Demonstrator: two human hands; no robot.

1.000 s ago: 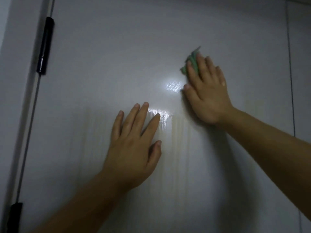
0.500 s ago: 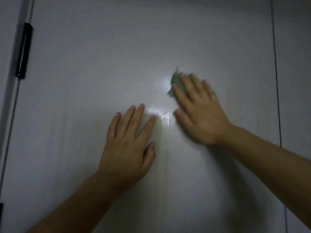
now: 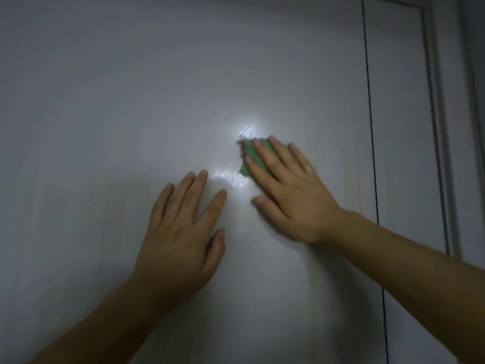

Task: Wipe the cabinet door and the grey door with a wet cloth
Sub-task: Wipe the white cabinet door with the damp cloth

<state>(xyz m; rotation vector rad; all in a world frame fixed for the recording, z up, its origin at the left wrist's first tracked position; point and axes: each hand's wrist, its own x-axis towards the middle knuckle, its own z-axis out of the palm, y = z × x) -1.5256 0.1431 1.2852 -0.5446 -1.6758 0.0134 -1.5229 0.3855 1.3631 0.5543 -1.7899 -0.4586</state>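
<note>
- Pressed under the straight fingers of the right hand [image 3: 288, 195], the green cloth [image 3: 249, 160] is kept flat against the grey door [image 3: 131, 101].
- Its visible strip is seen running roughly up-down.
- The left hand [image 3: 181, 232] is laid flat, fingers spread.

Your green cloth [image 3: 248, 156] lies pressed flat against the grey door [image 3: 131, 88], mostly hidden under the straight fingers [image 3: 265, 158] of your right hand [image 3: 291, 195], with only its crumpled left edge showing. The door stands upright and smooth, and wet streaks [image 3: 232, 177] glint just above and below-left of the cloth.
</note>
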